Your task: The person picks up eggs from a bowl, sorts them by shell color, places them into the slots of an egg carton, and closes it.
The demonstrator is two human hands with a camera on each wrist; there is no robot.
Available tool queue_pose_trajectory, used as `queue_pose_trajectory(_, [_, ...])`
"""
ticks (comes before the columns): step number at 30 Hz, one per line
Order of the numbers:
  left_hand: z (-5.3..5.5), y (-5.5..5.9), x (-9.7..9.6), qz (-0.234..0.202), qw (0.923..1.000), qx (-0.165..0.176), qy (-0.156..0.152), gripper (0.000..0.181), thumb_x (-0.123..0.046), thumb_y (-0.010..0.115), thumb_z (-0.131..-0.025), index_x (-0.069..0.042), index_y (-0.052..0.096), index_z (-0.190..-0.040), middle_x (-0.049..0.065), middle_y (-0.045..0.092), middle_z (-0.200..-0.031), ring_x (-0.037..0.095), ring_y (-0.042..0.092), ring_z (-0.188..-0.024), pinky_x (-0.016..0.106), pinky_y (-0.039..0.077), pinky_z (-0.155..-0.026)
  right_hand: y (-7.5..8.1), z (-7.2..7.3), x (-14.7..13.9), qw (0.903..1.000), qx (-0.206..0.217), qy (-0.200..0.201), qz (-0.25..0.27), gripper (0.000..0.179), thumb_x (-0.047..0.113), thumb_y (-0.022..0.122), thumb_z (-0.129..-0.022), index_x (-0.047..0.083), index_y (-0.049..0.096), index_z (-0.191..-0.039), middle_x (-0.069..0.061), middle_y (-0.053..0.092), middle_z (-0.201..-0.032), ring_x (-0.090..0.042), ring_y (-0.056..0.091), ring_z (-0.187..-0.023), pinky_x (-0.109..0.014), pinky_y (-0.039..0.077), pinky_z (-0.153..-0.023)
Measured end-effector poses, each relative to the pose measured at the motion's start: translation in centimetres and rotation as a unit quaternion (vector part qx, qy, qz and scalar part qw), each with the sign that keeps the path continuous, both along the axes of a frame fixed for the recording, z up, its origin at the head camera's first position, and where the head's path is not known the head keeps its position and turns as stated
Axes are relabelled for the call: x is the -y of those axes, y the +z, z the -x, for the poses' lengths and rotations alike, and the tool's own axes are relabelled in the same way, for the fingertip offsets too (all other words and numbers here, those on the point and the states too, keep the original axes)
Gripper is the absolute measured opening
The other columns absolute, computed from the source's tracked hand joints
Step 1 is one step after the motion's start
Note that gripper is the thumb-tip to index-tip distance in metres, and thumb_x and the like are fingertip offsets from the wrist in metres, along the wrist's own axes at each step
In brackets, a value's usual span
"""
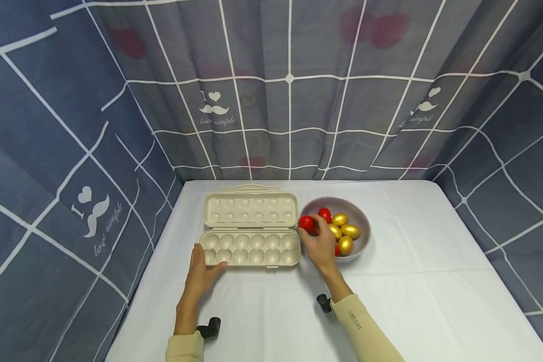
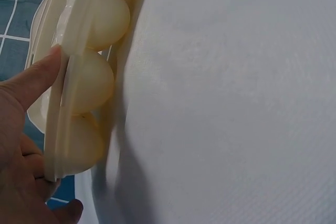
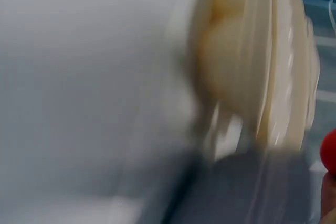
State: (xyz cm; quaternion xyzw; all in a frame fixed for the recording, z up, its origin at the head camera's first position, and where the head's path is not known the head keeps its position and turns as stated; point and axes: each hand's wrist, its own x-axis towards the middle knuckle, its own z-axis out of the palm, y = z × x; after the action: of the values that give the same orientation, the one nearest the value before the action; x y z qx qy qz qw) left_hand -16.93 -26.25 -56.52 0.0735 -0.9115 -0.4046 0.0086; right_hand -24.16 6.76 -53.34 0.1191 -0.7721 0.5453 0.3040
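We see the left hand (image 1: 202, 274) gripping the near-left corner of the open egg carton (image 1: 250, 246), likely to steady it, while the right hand (image 1: 320, 245) pinches a red egg (image 1: 305, 222) over the left rim of the bowl (image 1: 364, 240).

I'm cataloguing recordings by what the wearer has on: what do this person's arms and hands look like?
The left hand and right hand wear no gloves. The left sleeve and right sleeve are pale beige-yellow; small dark lettering marks the right one. A small black device sits at the left wrist, another at the right.
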Motion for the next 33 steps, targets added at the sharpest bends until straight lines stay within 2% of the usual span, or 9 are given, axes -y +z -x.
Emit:
queue_pose_trajectory(2, [0.0,0.1,0.0,-0.001,1.0,0.004,0.003,0.109,-0.037,0.073,-0.089,0.014,-0.002,-0.151,0.032,-0.008,-0.158,0.045,-0.008,-0.146,0.054,0.002,-0.117,0.0,-0.3,2.1,0.9987,-0.014,0.041,0.025,0.04,-0.002,0.08,-0.076,-0.006,0.064,-0.112,-0.018,0.068,-0.102,-0.032,0.067,-0.089,-0.044,0.056,-0.08])
queue_pose_trajectory(4, [0.0,0.1,-0.1,-0.002,1.0,0.006,0.004,0.109,-0.036,0.073,-0.09,0.014,-0.002,-0.15,0.032,-0.008,-0.158,0.044,-0.008,-0.146,0.053,0.001,-0.117,-0.1,-0.5,4.2,0.9952,-0.003,0.087,0.046,0.038,-0.003,0.08,-0.076,-0.005,0.064,-0.111,-0.018,0.069,-0.103,-0.033,0.068,-0.094,-0.044,0.056,-0.082])
queue_pose_trajectory(7, [0.2,0.1,-0.4,-0.001,1.0,0.001,0.002,0.108,-0.036,0.073,-0.089,0.015,-0.001,-0.15,0.033,-0.007,-0.158,0.045,-0.007,-0.146,0.053,0.002,-0.117,-0.3,-0.7,7.0,0.9876,0.051,0.139,0.054,0.035,-0.005,0.08,-0.077,-0.004,0.063,-0.108,-0.018,0.069,-0.104,-0.033,0.068,-0.099,-0.039,0.056,-0.085])
queue_pose_trajectory(11, [0.5,0.1,-0.6,0.009,0.9999,-0.006,-0.003,0.109,-0.036,0.074,-0.088,0.018,0.001,-0.148,0.036,-0.004,-0.157,0.047,-0.004,-0.146,0.053,0.004,-0.117,-0.8,-0.7,9.8,0.9789,0.121,0.163,0.022,0.035,-0.003,0.081,-0.077,0.0,0.064,-0.107,-0.015,0.069,-0.105,-0.03,0.069,-0.1,-0.036,0.055,-0.087])
queue_pose_trajectory(16, [0.3,0.2,-0.4,0.012,0.9999,0.004,0.005,0.109,-0.036,0.074,-0.088,0.018,0.0,-0.148,0.035,-0.005,-0.157,0.046,-0.005,-0.146,0.052,0.004,-0.118,-1.4,-0.3,12.1,0.9703,0.178,0.157,-0.049,0.036,0.004,0.082,-0.078,0.005,0.066,-0.11,-0.011,0.072,-0.103,-0.025,0.069,-0.099,-0.038,0.054,-0.087])
queue_pose_trajectory(19, [0.2,0.2,-0.2,0.01,0.9999,0.004,0.007,0.109,-0.036,0.074,-0.089,0.017,-0.001,-0.149,0.034,-0.007,-0.157,0.045,-0.007,-0.146,0.052,0.003,-0.118,-1.7,0.0,13.1,0.966,0.188,0.155,-0.086,0.038,0.006,0.083,-0.078,0.005,0.066,-0.112,-0.011,0.072,-0.106,-0.025,0.068,-0.101,-0.037,0.054,-0.088])
queue_pose_trajectory(27, [0.2,0.2,0.1,0.009,0.9999,0.004,0.01,0.109,-0.036,0.074,-0.089,0.016,0.0,-0.149,0.032,-0.006,-0.158,0.044,-0.006,-0.147,0.053,0.003,-0.117,-2.3,0.6,15.2,0.9591,0.194,0.137,-0.154,0.041,0.002,0.081,-0.078,0.002,0.063,-0.115,-0.011,0.066,-0.112,-0.026,0.064,-0.104,-0.036,0.052,-0.091])
queue_pose_trajectory(33, [0.3,0.0,0.1,0.015,0.9998,0.009,-0.001,0.11,-0.039,0.073,-0.089,0.016,0.0,-0.149,0.033,-0.007,-0.158,0.044,-0.007,-0.147,0.052,0.003,-0.118,-3.3,0.5,15.4,0.9614,0.157,0.112,-0.196,0.037,0.003,0.081,-0.078,0.004,0.065,-0.111,-0.008,0.068,-0.105,-0.023,0.065,-0.098,-0.033,0.052,-0.088])
